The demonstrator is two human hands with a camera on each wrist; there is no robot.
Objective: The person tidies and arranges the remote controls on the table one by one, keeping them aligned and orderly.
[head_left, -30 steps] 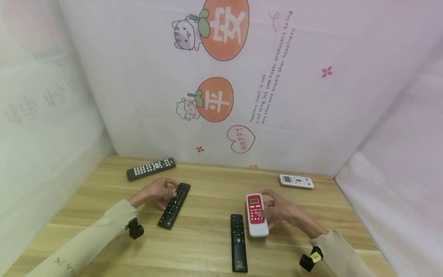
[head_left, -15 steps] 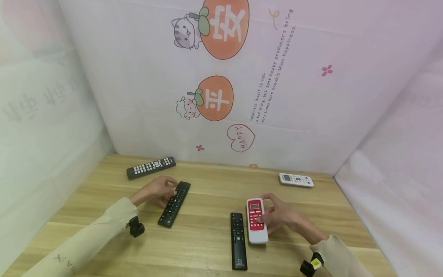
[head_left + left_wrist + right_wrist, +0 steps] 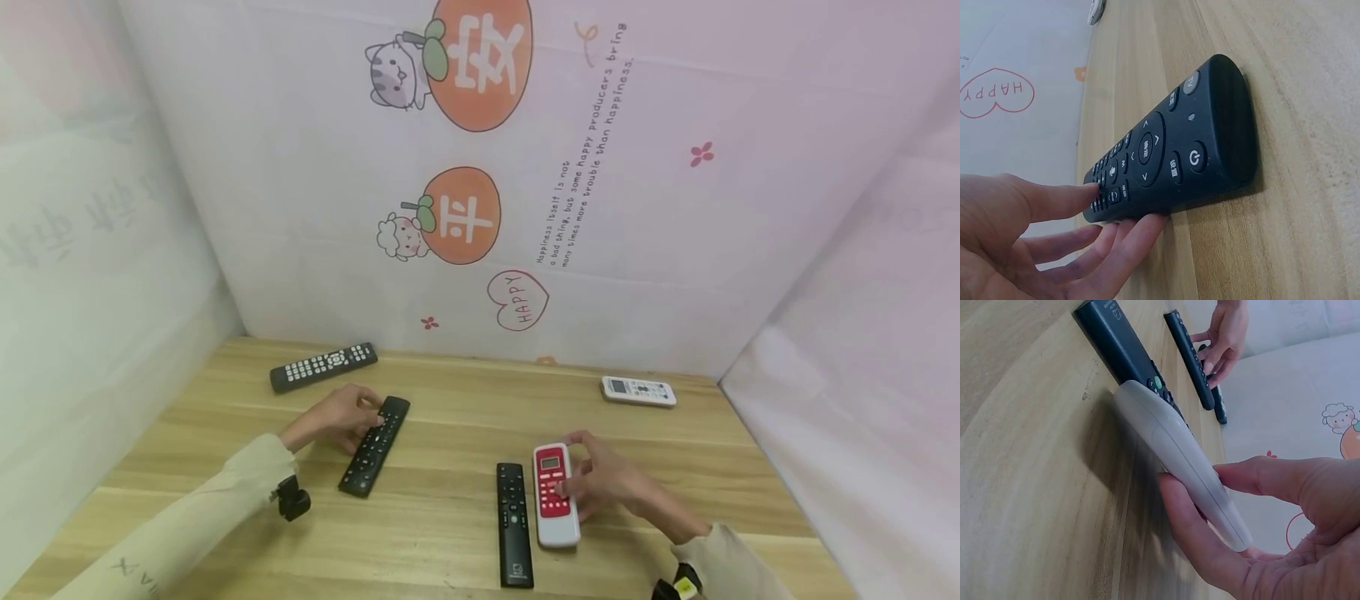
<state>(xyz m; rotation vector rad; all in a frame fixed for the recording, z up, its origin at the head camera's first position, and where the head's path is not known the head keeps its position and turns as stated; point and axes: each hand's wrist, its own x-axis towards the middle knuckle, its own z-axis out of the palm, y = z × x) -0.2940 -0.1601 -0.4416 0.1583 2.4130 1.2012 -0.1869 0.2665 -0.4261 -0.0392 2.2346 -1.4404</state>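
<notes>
Head: left hand (image 3: 343, 417) pinches black remote (image 3: 375, 447); right hand (image 3: 606, 479) pinches red-and-white remote (image 3: 553, 505) just beside 2nd black remote (image 3: 514, 523), farther from backdrop (image 3: 322, 275) than 1 s ago; left wrist: thumb on buttons, fingers at edge; right wrist: thumb, fingers gripping opposite edges.

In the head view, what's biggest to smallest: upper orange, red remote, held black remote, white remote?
1. Upper orange, even cut off
2. Red remote and held black remote: too alike to rank
3. White remote, though it's farther away
</notes>
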